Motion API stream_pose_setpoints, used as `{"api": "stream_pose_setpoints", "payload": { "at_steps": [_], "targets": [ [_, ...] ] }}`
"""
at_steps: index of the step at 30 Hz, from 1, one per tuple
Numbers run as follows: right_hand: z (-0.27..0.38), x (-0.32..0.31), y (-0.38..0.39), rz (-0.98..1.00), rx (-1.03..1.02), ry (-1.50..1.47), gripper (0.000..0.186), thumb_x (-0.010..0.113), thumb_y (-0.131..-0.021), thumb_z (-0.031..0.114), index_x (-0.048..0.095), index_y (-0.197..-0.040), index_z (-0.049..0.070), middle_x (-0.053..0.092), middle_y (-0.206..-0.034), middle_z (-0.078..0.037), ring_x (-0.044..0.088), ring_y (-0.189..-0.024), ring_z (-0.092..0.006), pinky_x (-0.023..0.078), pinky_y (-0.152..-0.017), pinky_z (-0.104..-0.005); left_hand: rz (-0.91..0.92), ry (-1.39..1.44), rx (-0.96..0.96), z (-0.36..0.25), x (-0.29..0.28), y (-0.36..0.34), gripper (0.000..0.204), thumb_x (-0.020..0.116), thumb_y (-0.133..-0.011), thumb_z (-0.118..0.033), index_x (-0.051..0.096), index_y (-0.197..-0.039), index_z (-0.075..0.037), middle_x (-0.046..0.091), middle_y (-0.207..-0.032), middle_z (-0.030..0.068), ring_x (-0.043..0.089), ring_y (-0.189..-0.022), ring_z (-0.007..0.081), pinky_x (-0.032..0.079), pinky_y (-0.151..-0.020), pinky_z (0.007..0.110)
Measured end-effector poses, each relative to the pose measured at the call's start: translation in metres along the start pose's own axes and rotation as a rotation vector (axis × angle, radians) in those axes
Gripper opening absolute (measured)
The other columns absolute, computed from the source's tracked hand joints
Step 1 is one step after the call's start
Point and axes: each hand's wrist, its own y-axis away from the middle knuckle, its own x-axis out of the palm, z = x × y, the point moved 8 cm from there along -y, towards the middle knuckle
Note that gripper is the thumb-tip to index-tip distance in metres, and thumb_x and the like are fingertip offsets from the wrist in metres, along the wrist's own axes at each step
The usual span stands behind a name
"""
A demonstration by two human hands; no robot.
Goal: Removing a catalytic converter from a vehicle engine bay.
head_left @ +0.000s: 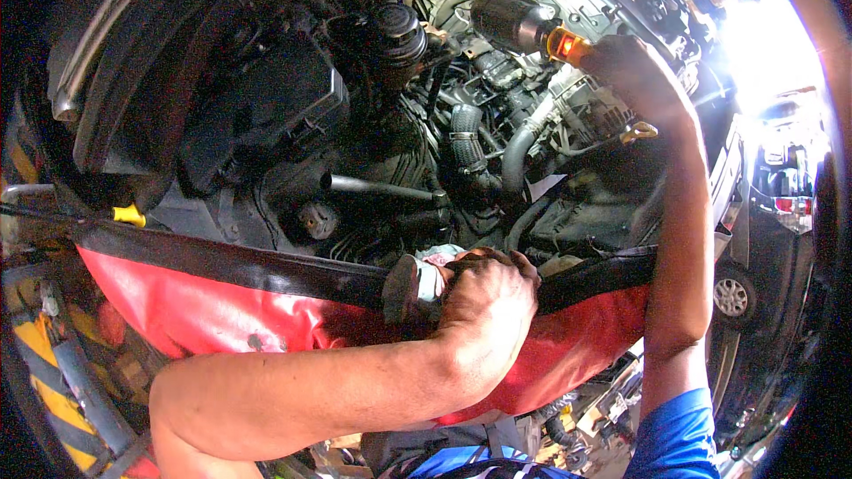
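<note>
My right hand [635,75] reaches far over the open engine bay at the right. Its fingers close on a dark cylinder with an orange collar [568,44], whose black body [510,22] points left over the engine; its exact kind is unclear. My left hand [493,293] rests at the near edge of the bay, fingers curled on a pale bundle [435,264] that looks like a rag. Beside that bundle sits a rounded grey-brown piece [404,291], partly hidden. Under the hand lies a red fender cover [266,302] with a black border.
Ribbed black hoses [466,137] and a yellow-handled dipstick [639,132] lie below my right forearm. A black box [275,115] fills the bay's left side. A yellow-ended rod [130,215] stands at the left edge. A dark car [772,257] is parked at the right.
</note>
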Motion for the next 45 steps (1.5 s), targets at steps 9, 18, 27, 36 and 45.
{"api": "stream_pose_setpoints", "payload": {
  "at_steps": [9, 18, 27, 36, 45],
  "targets": [
    [0.013, -0.013, 0.0, -0.017, -0.067, 0.24, 0.044, 0.059, -0.097, 0.041, 0.069, -0.09, -0.001, 0.067, -0.08, -0.022, 0.068, -0.077, -0.0364, 0.05, -0.069, -0.0461, 0.103, 0.024, 0.014, -0.004, -0.007, 0.001, 0.039, 0.061, -0.089, -0.017, 0.061, -0.125, 0.0, 0.072, -0.098, 0.0131, 0.07, -0.086, 0.0253, 0.058, -0.065, 0.041],
    [0.008, 0.007, -0.006, 0.14, -0.326, 0.365, 0.022, 0.063, -0.094, 0.022, 0.069, -0.098, 0.001, 0.067, -0.082, -0.011, 0.059, -0.07, -0.0234, 0.048, -0.07, -0.0398, -0.048, -0.094, -0.003, -0.027, 0.028, -0.016, 0.013, 0.061, -0.083, -0.014, 0.062, -0.095, -0.01, 0.066, -0.079, 0.0069, 0.064, -0.07, 0.0195, 0.049, -0.052, 0.036],
    [-0.003, -0.043, 0.016, -0.049, -0.31, -0.106, 0.024, 0.064, -0.094, 0.023, 0.067, -0.097, 0.0, 0.065, -0.08, -0.01, 0.056, -0.071, -0.0196, 0.048, -0.069, -0.0385, -0.107, -0.299, -0.162, -0.032, 0.021, 0.0, 0.012, 0.054, -0.085, -0.025, 0.054, -0.083, -0.013, 0.047, -0.083, 0.0064, 0.05, -0.092, 0.0261, 0.043, -0.084, 0.04],
    [-0.005, -0.017, -0.01, -0.024, 0.038, -0.072, 0.026, 0.064, -0.095, 0.025, 0.066, -0.095, -0.001, 0.062, -0.078, -0.008, 0.054, -0.071, -0.0155, 0.047, -0.068, -0.0371, 0.063, -0.133, -0.022, -0.013, -0.011, 0.015, 0.021, 0.061, -0.084, -0.021, 0.054, -0.101, -0.011, 0.056, -0.095, 0.0055, 0.055, -0.101, 0.0232, 0.046, -0.089, 0.041],
    [0.043, -0.033, 0.017, -0.373, -0.591, 0.198, 0.026, 0.071, -0.09, 0.025, 0.068, -0.094, 0.0, 0.063, -0.079, -0.011, 0.058, -0.07, -0.0196, 0.047, -0.068, -0.0381, 0.007, -0.242, 0.079, -0.008, -0.005, 0.009, 0.034, 0.058, -0.088, -0.016, 0.054, -0.121, -0.007, 0.062, -0.092, 0.0052, 0.063, -0.087, 0.0208, 0.052, -0.079, 0.035]
  ]
}}
